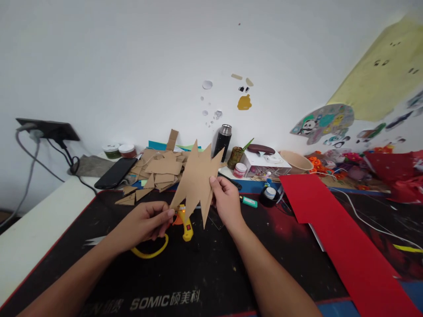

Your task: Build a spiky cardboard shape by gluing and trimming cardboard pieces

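Note:
A brown cardboard cutout (197, 180) with jagged points at top and bottom is held up over the black mat. My left hand (148, 221) pinches its lower left tip, and my right hand (226, 198) grips its right edge between thumb and fingers. Beneath the cutout lies a yellow glue gun (187, 229) with a small orange light, partly covered by the cardboard. Scissors with a yellow handle (152, 254) rest under my left hand, their blades (94, 241) showing to the left of the wrist.
Cardboard scraps (163, 167) are heaped behind my left hand, beside a black phone (115, 173). Along the wall stand a black thermos (223, 141) and a white box (264, 164). A red sheet (333, 233) crosses the mat (211, 281) at right. A cable (366, 216) runs past it.

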Demonstrator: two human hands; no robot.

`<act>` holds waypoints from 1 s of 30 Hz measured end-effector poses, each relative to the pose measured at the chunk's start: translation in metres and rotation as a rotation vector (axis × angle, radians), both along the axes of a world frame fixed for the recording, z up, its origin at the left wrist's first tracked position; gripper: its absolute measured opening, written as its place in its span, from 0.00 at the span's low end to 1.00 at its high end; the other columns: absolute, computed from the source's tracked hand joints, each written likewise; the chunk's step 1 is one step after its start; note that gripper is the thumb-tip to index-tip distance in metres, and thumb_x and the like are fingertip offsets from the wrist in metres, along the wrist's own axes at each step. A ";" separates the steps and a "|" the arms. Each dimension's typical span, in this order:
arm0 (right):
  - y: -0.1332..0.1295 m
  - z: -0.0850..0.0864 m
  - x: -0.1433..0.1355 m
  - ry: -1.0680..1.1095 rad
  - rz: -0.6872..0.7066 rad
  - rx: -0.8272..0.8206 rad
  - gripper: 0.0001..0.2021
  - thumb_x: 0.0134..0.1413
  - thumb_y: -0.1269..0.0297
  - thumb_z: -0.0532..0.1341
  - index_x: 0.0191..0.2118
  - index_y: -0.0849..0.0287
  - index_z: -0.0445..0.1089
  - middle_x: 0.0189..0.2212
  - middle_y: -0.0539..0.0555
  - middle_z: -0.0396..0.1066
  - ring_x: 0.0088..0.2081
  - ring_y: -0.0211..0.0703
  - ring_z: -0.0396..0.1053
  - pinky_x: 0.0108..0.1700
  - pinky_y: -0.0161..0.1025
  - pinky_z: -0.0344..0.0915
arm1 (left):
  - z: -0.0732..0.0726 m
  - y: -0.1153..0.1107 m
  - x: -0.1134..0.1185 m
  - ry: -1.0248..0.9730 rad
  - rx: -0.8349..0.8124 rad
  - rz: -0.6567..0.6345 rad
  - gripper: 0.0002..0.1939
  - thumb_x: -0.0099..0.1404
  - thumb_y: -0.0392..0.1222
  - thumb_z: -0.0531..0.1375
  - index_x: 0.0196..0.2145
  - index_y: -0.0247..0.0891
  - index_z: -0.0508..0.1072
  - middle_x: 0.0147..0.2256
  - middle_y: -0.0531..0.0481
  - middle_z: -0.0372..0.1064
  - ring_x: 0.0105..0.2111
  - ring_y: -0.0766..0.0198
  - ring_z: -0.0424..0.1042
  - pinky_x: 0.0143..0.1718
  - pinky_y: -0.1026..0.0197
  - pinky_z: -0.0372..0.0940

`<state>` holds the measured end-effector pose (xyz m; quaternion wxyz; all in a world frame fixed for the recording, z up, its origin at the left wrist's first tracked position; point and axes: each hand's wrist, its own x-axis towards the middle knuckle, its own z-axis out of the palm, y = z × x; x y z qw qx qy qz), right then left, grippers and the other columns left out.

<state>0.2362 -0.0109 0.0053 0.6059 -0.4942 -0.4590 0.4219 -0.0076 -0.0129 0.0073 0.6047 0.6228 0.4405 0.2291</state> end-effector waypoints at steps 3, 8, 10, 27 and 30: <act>0.000 0.001 0.001 -0.020 -0.015 -0.001 0.23 0.60 0.39 0.65 0.28 0.54 0.66 0.18 0.45 0.62 0.19 0.37 0.58 0.20 0.36 0.55 | -0.001 0.000 0.002 -0.018 -0.022 0.016 0.32 0.60 0.75 0.65 0.27 0.40 0.71 0.17 0.56 0.66 0.16 0.71 0.56 0.18 0.68 0.47; 0.000 0.003 0.002 -0.035 -0.025 0.005 0.24 0.59 0.39 0.65 0.28 0.54 0.65 0.18 0.45 0.62 0.19 0.37 0.59 0.20 0.36 0.56 | 0.000 0.000 0.004 -0.018 -0.035 0.035 0.32 0.57 0.76 0.66 0.26 0.40 0.71 0.16 0.57 0.64 0.15 0.71 0.54 0.17 0.68 0.46; 0.000 0.004 0.002 -0.046 -0.029 0.016 0.23 0.59 0.39 0.65 0.28 0.54 0.66 0.18 0.45 0.63 0.19 0.37 0.59 0.21 0.36 0.56 | 0.001 0.000 0.005 -0.015 -0.036 0.047 0.32 0.56 0.76 0.66 0.26 0.40 0.71 0.16 0.57 0.63 0.15 0.71 0.54 0.17 0.68 0.46; 0.001 0.000 0.003 -0.020 -0.055 0.004 0.23 0.60 0.38 0.65 0.31 0.55 0.68 0.19 0.45 0.64 0.19 0.38 0.59 0.21 0.36 0.57 | 0.010 0.000 0.000 0.092 0.042 0.055 0.34 0.54 0.77 0.65 0.23 0.41 0.70 0.16 0.54 0.67 0.16 0.68 0.57 0.20 0.65 0.50; 0.001 -0.002 0.002 -0.010 -0.040 0.001 0.24 0.59 0.37 0.64 0.31 0.54 0.68 0.19 0.45 0.63 0.19 0.38 0.59 0.21 0.36 0.56 | 0.017 0.006 -0.011 0.166 0.144 0.073 0.32 0.59 0.76 0.61 0.26 0.41 0.77 0.17 0.52 0.68 0.17 0.64 0.61 0.21 0.62 0.54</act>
